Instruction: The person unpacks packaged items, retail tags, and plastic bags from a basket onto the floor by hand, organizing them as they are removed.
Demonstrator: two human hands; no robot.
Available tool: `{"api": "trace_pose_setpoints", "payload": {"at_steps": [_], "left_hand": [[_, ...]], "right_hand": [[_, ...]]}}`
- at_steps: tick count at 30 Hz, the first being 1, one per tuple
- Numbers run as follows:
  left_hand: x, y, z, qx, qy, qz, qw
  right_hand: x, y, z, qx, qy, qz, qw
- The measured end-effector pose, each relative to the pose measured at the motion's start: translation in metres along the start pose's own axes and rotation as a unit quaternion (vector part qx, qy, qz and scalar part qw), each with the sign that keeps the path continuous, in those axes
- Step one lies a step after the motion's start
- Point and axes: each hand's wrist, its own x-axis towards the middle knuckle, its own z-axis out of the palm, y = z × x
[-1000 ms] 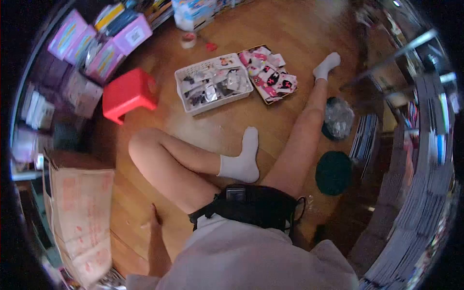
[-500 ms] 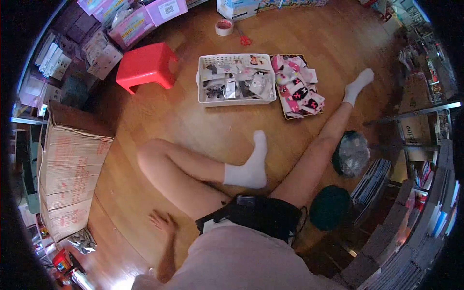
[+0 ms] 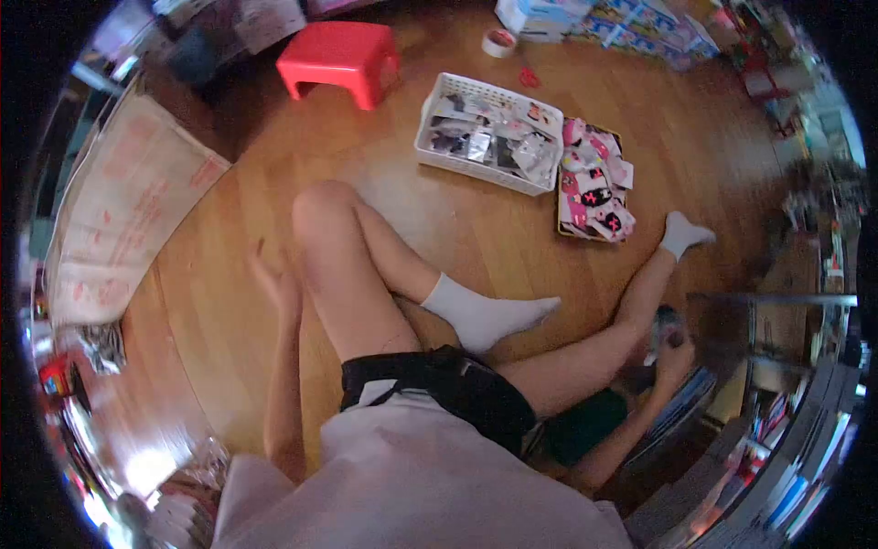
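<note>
Raised above the wooden floor on the left, my left hand (image 3: 277, 282) is open, fingers apart, holding nothing. It is beside my bent knee. My right hand (image 3: 673, 362) reaches past my other leg to a dark round container (image 3: 668, 322) with greyish contents, largely hidden by the leg. Blur hides whether the fingers grip anything there. Close to the right forearm is a dark green round object (image 3: 585, 426). In front of my feet stand a white plastic basket (image 3: 489, 172) of small packaged items and a smaller basket (image 3: 561, 215) of pink, black and white items.
A red stool (image 3: 337, 57) stands at the upper left, with a large cardboard box (image 3: 123, 220) below it. A tape roll (image 3: 499, 43) and red scissors (image 3: 529, 78) lie beyond the baskets. Shelves of packed goods (image 3: 777, 457) line the right side.
My left hand has lifted off the floor and moved forward. My right hand has come into view at the dark container. The view has swung, shifting the baskets and stool rightward.
</note>
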Motion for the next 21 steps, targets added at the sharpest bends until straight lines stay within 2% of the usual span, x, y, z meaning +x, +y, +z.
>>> {"api": "trace_pose_setpoints", "payload": {"at_steps": [2, 4, 6, 7, 8, 9, 10, 11, 12, 13, 15, 17, 18, 19, 21], "left_hand": [[0.013, 0.0, 0.035, -0.078, -0.044, 0.01, 0.996], [0.026, 0.015, 0.058, -0.101, -0.163, 0.048, 0.98], [0.024, 0.081, 0.049, 0.067, -0.181, 0.093, 0.977], [0.021, 0.087, 0.05, 0.132, -0.151, 0.143, 0.969], [0.02, 0.089, 0.057, 0.193, -0.119, 0.189, 0.955], [0.021, 0.088, 0.062, 0.251, -0.086, 0.231, 0.936], [0.02, 0.085, 0.065, 0.255, -0.095, 0.229, 0.935], [0.018, 0.082, 0.068, 0.258, -0.101, 0.228, 0.933], [0.02, 0.081, 0.067, 0.263, -0.105, 0.226, 0.932], [0.026, 0.09, 0.061, 0.257, -0.16, 0.216, 0.928], [0.036, 0.116, 0.054, 0.25, -0.276, 0.195, 0.907], [0.042, 0.12, 0.083, 0.127, -0.309, 0.153, 0.93], [0.041, 0.105, 0.12, 0.047, -0.28, 0.203, 0.937], [0.038, 0.096, 0.153, -0.037, -0.252, 0.25, 0.934], [0.038, 0.136, 0.177, 0.052, -0.261, 0.339, 0.902]], "right_hand": [[0.035, -0.055, -0.004, 0.153, 0.021, -0.005, 0.988], [0.058, -0.091, 0.031, 0.327, -0.125, 0.059, 0.935], [0.061, -0.129, 0.085, 0.194, -0.214, 0.12, 0.95], [0.049, -0.146, 0.096, 0.281, -0.231, 0.116, 0.924], [0.037, -0.167, 0.1, 0.364, -0.246, 0.111, 0.892], [0.042, -0.155, 0.146, 0.446, -0.312, 0.176, 0.82], [0.047, -0.142, 0.193, 0.506, -0.366, 0.252, 0.739], [0.045, -0.146, 0.196, 0.551, -0.371, 0.271, 0.697], [0.047, -0.151, 0.196, 0.574, -0.379, 0.261, 0.677], [0.05, -0.156, 0.195, 0.596, -0.387, 0.252, 0.657], [0.055, -0.133, 0.227, 0.614, -0.376, 0.201, 0.665], [0.051, -0.124, 0.283, 0.608, -0.294, 0.232, 0.7], [0.046, -0.126, 0.296, 0.58, -0.23, 0.277, 0.731], [0.045, -0.125, 0.287, 0.58, -0.248, 0.268, 0.728], [0.041, -0.126, 0.275, 0.584, -0.266, 0.244, 0.727]]}}
